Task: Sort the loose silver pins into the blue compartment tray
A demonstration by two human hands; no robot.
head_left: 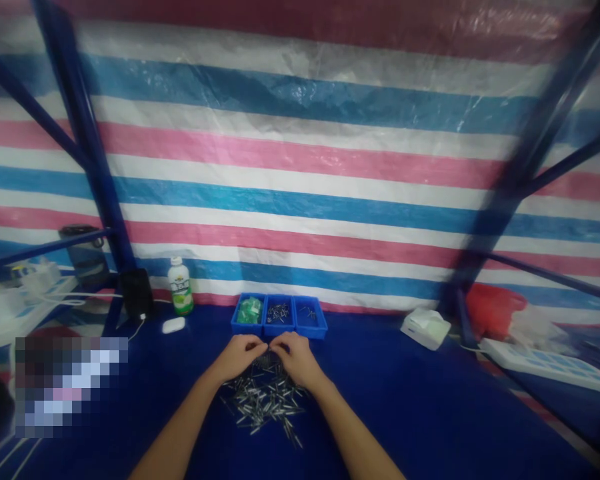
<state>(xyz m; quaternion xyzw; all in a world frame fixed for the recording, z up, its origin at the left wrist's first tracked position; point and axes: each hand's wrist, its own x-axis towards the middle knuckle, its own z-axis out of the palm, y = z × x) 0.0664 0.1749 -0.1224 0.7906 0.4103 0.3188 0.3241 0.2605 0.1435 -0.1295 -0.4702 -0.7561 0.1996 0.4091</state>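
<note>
My left hand (239, 357) and my right hand (296, 358) meet over the far end of a loose pile of thin metal pins (263, 403) on the blue table. Thumb and forefinger are pinched together on each hand, the tips almost touching. Whatever sits between them is too small and blurred to make out. Just beyond my hands stand three joined blue bins. The left bin (235, 329) contains green pieces (250, 311), the middle bin (279, 330) many small dark screw-like parts (279, 313), and the right bin (313, 331) only a few similar parts.
At the back left are a white bottle with a green label (181, 287), a white oval case (173, 325) and a black box (136, 293). A tissue pack (426, 328) lies on the right. Power strips (550, 365) flank the table, with a striped sheet (300, 160) behind.
</note>
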